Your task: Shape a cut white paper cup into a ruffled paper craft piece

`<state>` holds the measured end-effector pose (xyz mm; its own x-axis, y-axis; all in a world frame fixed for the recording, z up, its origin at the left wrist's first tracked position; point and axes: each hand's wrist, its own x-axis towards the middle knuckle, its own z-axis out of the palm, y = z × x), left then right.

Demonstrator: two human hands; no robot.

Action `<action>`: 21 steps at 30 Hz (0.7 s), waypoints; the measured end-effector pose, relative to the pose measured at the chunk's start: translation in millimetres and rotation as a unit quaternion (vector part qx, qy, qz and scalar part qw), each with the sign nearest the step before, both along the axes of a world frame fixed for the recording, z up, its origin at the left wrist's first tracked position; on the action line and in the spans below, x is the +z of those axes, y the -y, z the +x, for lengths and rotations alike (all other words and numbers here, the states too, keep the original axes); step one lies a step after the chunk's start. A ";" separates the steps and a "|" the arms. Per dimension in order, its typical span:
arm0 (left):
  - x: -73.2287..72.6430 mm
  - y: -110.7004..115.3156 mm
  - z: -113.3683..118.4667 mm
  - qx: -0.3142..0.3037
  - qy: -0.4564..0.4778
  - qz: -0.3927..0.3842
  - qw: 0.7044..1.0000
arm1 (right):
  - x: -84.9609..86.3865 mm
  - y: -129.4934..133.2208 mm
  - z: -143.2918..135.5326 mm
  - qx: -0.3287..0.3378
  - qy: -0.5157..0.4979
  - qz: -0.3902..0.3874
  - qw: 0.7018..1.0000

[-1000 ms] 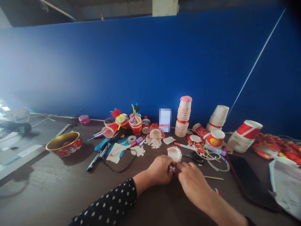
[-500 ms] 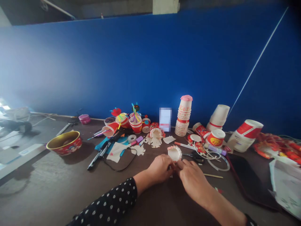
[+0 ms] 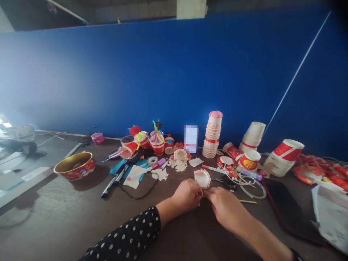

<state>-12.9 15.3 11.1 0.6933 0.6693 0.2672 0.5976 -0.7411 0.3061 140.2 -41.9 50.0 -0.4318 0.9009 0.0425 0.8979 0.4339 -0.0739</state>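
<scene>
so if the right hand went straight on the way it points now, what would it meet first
Likely the left hand, close ahead of the right hand; whether they already touch is unclear.

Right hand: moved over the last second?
Yes: the right hand shifted slightly rightward at the wrist, judged against the tall paper-cup stack.

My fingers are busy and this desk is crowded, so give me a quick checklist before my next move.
1. Left hand on the curled-edge paper piece: ok, fingers closed at its near edge.
2. Right hand grip: cannot tell, fingertips partly hidden.
3. Scissors well away from the right hand: not ok, they lie close beside it.
4. Tall cup stack upright: ok.
5. Gold-rimmed bowl clear of the left sleeve: ok, they are apart.
</scene>
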 end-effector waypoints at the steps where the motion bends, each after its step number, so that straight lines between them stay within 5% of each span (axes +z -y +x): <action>1: 0.2 -0.1 0.2 0.000 -0.003 0.000 1.000 | 1.5 0.9 0.0 0.003 -0.004 -0.009 1.000; 9: 5.1 1.7 0.7 0.015 -0.006 -0.027 1.000 | 8.8 7.2 -11.0 -0.001 0.056 -0.016 0.998; 21: -0.1 1.6 -2.8 0.029 0.069 -0.033 0.997 | -2.0 -1.6 -8.7 0.004 0.068 0.013 0.998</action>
